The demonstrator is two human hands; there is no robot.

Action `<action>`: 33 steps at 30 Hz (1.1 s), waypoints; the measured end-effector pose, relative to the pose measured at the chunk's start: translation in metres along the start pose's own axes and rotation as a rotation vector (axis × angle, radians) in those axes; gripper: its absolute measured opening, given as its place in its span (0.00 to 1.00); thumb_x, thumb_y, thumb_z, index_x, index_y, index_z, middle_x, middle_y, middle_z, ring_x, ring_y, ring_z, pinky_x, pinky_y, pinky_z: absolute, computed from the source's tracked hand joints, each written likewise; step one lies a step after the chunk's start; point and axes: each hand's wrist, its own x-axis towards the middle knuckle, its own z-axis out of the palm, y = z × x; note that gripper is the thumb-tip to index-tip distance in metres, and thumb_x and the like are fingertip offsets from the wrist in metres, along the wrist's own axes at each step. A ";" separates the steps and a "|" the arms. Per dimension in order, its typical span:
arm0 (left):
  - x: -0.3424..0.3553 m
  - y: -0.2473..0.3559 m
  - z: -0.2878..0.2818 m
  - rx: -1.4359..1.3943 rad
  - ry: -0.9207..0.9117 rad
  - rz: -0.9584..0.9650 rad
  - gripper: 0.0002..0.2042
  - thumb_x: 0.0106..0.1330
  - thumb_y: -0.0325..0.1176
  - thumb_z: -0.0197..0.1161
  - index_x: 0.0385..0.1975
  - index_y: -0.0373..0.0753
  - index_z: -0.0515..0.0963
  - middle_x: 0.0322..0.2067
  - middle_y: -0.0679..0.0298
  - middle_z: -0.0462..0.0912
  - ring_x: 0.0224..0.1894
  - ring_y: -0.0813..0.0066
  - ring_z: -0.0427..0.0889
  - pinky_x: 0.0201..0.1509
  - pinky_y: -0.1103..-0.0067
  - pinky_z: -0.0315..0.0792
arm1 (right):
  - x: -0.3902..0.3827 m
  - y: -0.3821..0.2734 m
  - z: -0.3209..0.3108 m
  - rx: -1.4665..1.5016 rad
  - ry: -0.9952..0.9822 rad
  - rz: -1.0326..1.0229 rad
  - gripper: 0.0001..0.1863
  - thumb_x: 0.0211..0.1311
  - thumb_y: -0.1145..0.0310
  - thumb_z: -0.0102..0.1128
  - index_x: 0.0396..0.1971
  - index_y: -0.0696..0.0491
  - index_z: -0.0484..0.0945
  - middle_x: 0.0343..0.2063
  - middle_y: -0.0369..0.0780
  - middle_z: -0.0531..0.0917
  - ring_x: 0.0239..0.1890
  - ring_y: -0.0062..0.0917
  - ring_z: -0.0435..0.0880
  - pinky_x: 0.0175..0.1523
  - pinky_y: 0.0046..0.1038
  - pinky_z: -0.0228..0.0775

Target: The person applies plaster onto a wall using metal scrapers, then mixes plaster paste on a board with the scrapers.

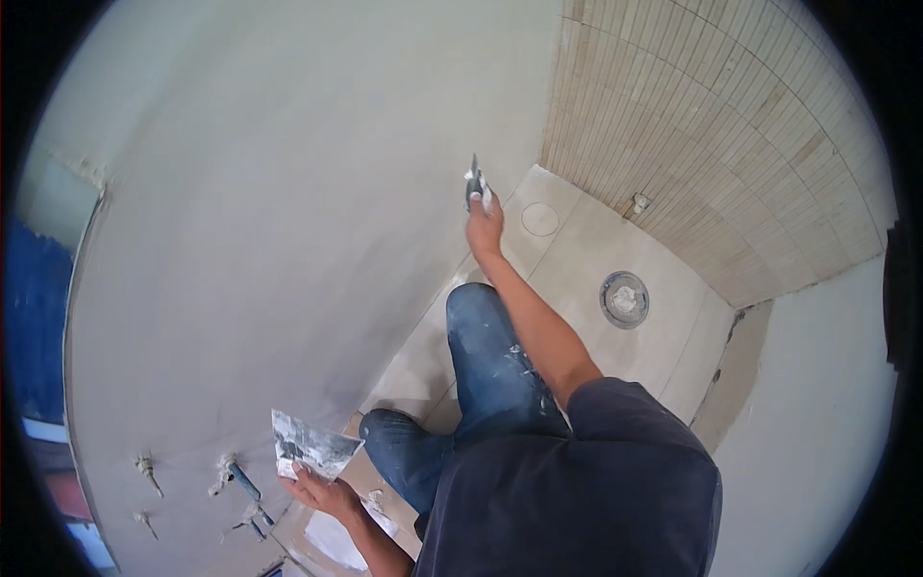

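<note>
My right hand point(485, 229) is closed around a putty knife point(474, 175) smeared with white filler. Its blade is seen nearly edge-on, close to the smooth grey-white wall point(288, 221); whether it touches the wall I cannot tell. Lower and to the left, my left hand point(325, 494) grips a wide, flat metal filling blade point(312, 447) at its near edge. White and grey filler coats the face of that blade, and some sticks to my fingers.
Capped pipe stubs point(240, 478) poke out of the wall at lower left. Narrow beige strip tiles point(673, 125) cover the adjoining wall. On the pale tiled floor point(663, 341) is a round grey-rimmed fitting point(625, 300) with white material inside. My bent knees are near the wall.
</note>
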 end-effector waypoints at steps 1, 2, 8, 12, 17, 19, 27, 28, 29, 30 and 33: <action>0.001 -0.001 -0.004 0.006 0.026 -0.010 0.30 0.79 0.41 0.53 0.70 0.24 0.59 0.63 0.48 0.71 0.59 0.64 0.75 0.67 0.71 0.69 | 0.005 -0.008 0.013 -0.009 0.032 -0.058 0.21 0.74 0.68 0.55 0.62 0.59 0.75 0.55 0.47 0.80 0.58 0.37 0.79 0.65 0.36 0.68; 0.001 -0.002 -0.004 0.011 0.051 -0.023 0.31 0.79 0.42 0.54 0.71 0.25 0.57 0.62 0.49 0.71 0.59 0.64 0.75 0.66 0.71 0.70 | 0.010 -0.017 0.024 -0.009 0.044 -0.062 0.21 0.74 0.68 0.55 0.62 0.59 0.75 0.55 0.47 0.80 0.58 0.37 0.79 0.65 0.36 0.68; 0.003 0.000 -0.002 -0.053 -0.030 0.013 0.26 0.77 0.41 0.56 0.65 0.29 0.63 0.58 0.51 0.75 0.56 0.65 0.77 0.60 0.70 0.74 | -0.047 -0.074 0.079 -0.455 0.027 -0.313 0.27 0.67 0.73 0.61 0.66 0.58 0.71 0.59 0.48 0.74 0.61 0.41 0.73 0.66 0.39 0.66; 0.006 0.010 -0.006 -0.057 -0.033 0.011 0.25 0.77 0.40 0.57 0.64 0.29 0.64 0.57 0.51 0.75 0.55 0.65 0.77 0.59 0.70 0.74 | -0.089 -0.067 0.042 -0.254 -0.177 -0.434 0.23 0.72 0.67 0.57 0.63 0.60 0.72 0.51 0.48 0.79 0.51 0.39 0.78 0.61 0.40 0.70; 0.009 -0.001 0.000 -0.048 -0.169 0.003 0.27 0.77 0.41 0.57 0.67 0.29 0.62 0.59 0.51 0.74 0.57 0.65 0.76 0.62 0.69 0.73 | -0.004 -0.017 0.027 0.336 0.074 0.571 0.22 0.78 0.54 0.49 0.49 0.60 0.77 0.38 0.41 0.81 0.39 0.28 0.79 0.43 0.38 0.74; 0.007 0.006 0.002 -0.032 -0.138 -0.001 0.28 0.77 0.41 0.57 0.68 0.29 0.61 0.59 0.51 0.73 0.57 0.65 0.76 0.62 0.69 0.72 | 0.023 -0.045 0.050 0.467 0.039 0.656 0.22 0.77 0.54 0.50 0.49 0.60 0.77 0.36 0.40 0.80 0.39 0.27 0.79 0.42 0.35 0.73; 0.004 0.012 0.001 0.038 -0.119 0.073 0.29 0.77 0.41 0.56 0.69 0.26 0.60 0.59 0.51 0.74 0.57 0.66 0.75 0.64 0.70 0.70 | -0.010 -0.230 0.114 -0.212 0.144 -0.186 0.27 0.72 0.60 0.57 0.63 0.61 0.69 0.50 0.50 0.74 0.53 0.46 0.75 0.53 0.47 0.71; 0.003 0.014 0.000 0.044 -0.110 0.071 0.29 0.77 0.41 0.56 0.69 0.26 0.60 0.59 0.51 0.74 0.57 0.66 0.75 0.64 0.70 0.70 | -0.036 -0.248 0.112 -0.206 0.048 -0.298 0.26 0.70 0.63 0.57 0.64 0.60 0.69 0.52 0.48 0.72 0.55 0.45 0.73 0.55 0.47 0.70; 0.003 0.016 0.003 -0.025 -0.118 0.065 0.28 0.77 0.41 0.56 0.68 0.27 0.61 0.58 0.52 0.75 0.56 0.66 0.76 0.63 0.70 0.70 | -0.061 -0.258 0.107 -0.199 -0.045 -0.411 0.26 0.69 0.67 0.58 0.65 0.59 0.70 0.54 0.47 0.70 0.57 0.45 0.70 0.57 0.46 0.69; 0.003 0.018 0.006 -0.097 -0.129 0.061 0.26 0.77 0.40 0.56 0.66 0.28 0.62 0.56 0.52 0.75 0.55 0.67 0.76 0.62 0.70 0.71 | -0.079 -0.254 0.096 -0.200 -0.048 -0.411 0.26 0.69 0.67 0.58 0.65 0.59 0.70 0.54 0.47 0.70 0.57 0.45 0.70 0.57 0.46 0.69; 0.004 0.022 0.006 -0.143 -0.195 0.043 0.22 0.78 0.39 0.55 0.63 0.31 0.64 0.54 0.54 0.76 0.54 0.68 0.76 0.60 0.71 0.72 | -0.093 -0.218 0.058 -0.293 -0.352 -0.695 0.27 0.67 0.72 0.60 0.65 0.58 0.71 0.54 0.46 0.75 0.56 0.44 0.74 0.58 0.42 0.70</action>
